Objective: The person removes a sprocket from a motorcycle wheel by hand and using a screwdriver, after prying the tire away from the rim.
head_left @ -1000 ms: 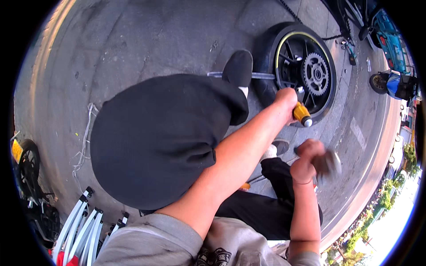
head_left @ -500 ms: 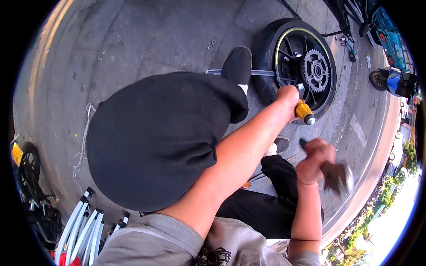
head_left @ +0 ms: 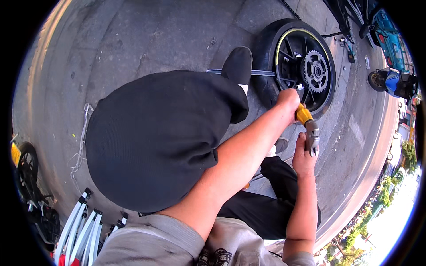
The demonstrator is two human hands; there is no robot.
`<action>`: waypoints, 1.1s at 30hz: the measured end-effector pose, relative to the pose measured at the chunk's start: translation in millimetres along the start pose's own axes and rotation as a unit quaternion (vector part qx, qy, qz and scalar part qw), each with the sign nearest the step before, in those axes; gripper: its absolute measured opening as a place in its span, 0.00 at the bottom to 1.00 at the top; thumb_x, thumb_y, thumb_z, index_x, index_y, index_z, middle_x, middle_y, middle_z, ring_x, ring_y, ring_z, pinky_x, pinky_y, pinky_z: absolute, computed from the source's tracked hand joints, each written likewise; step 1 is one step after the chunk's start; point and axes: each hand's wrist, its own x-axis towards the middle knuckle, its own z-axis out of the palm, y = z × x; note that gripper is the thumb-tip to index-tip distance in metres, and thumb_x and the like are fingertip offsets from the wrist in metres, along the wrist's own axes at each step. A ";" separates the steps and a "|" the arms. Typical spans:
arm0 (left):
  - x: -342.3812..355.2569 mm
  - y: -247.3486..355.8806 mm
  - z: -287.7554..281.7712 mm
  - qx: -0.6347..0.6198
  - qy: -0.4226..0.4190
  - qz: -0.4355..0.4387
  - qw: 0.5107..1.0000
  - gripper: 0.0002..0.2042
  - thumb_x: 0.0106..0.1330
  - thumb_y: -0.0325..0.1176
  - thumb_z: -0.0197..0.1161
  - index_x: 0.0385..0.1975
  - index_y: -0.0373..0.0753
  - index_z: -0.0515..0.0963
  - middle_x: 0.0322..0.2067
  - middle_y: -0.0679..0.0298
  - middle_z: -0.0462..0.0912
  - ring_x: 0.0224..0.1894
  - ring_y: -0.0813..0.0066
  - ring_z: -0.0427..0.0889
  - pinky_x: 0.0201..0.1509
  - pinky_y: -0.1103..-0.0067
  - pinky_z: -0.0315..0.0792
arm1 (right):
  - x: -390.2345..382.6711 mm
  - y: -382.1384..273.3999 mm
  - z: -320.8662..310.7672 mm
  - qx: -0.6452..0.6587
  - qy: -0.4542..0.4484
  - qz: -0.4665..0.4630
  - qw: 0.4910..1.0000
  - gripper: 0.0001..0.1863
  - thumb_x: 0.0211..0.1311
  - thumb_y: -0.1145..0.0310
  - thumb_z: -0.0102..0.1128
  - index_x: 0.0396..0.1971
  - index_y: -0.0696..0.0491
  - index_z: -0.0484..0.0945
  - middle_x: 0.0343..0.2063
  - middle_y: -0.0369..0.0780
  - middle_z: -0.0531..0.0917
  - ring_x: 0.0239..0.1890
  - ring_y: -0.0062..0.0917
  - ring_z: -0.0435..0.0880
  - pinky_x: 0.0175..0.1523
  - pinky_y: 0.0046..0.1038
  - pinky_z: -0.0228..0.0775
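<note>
In front of me lies a motorcycle wheel (head_left: pixel 265 44) with a black tyre and a yellow-green rim stripe. Its toothed sprocket (head_left: pixel 310 64) faces up. My left hand (head_left: pixel 289 99) is closed around a yellow-handled tool (head_left: pixel 303 114) at the near side of the wheel; its working end is hidden by the hand. My right hand (head_left: pixel 304 158) grips a claw hammer (head_left: pixel 313 132), whose head meets the cap end of the yellow handle. A long metal bar (head_left: pixel 262 72) runs from the tyre to under my dark shoe (head_left: pixel 237 64).
A chain (head_left: pixel 290 9) and small loose parts lie beyond the wheel. Teal-handled tool (head_left: pixel 351 53) is on the ground to the right. A blue scooter (head_left: pixel 394 83) stands further off. White-legged folded frames (head_left: pixel 84 226) and a motorcycle (head_left: pixel 31 173) are at left.
My right hand has swung the hammer inward and to the left, from beside the yellow tool onto its end. My left hand and the wheel stay almost where they were.
</note>
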 end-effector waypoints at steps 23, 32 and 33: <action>-15.8 -23.2 -64.2 0.113 -0.032 0.055 0.992 0.11 0.75 0.42 0.52 0.37 0.40 0.71 0.27 0.55 0.77 0.24 0.58 0.79 0.30 0.58 0.81 | -62.9 152.1 211.5 -0.381 -0.416 -0.148 0.813 0.35 0.78 0.46 0.51 0.78 0.48 0.67 0.78 0.46 0.65 0.80 0.39 0.60 0.84 0.45 0.49; 12.6 15.9 -100.8 0.165 -0.112 -0.026 0.980 0.17 0.78 0.45 0.53 0.29 0.42 0.75 0.22 0.61 0.77 0.24 0.63 0.79 0.32 0.67 0.80 | 2.3 7.5 85.2 0.172 -0.009 0.170 0.970 0.27 0.83 0.64 0.46 0.76 0.53 0.65 0.53 0.47 0.86 0.49 0.30 0.89 0.53 0.33 0.82; 9.9 17.1 -94.8 0.185 -0.098 -0.042 0.977 0.16 0.78 0.45 0.53 0.29 0.42 0.75 0.22 0.62 0.77 0.24 0.65 0.79 0.32 0.67 0.80 | -4.2 -16.1 84.3 0.190 0.006 0.147 0.971 0.27 0.84 0.66 0.41 0.78 0.52 0.63 0.53 0.45 0.84 0.48 0.25 0.86 0.51 0.30 0.82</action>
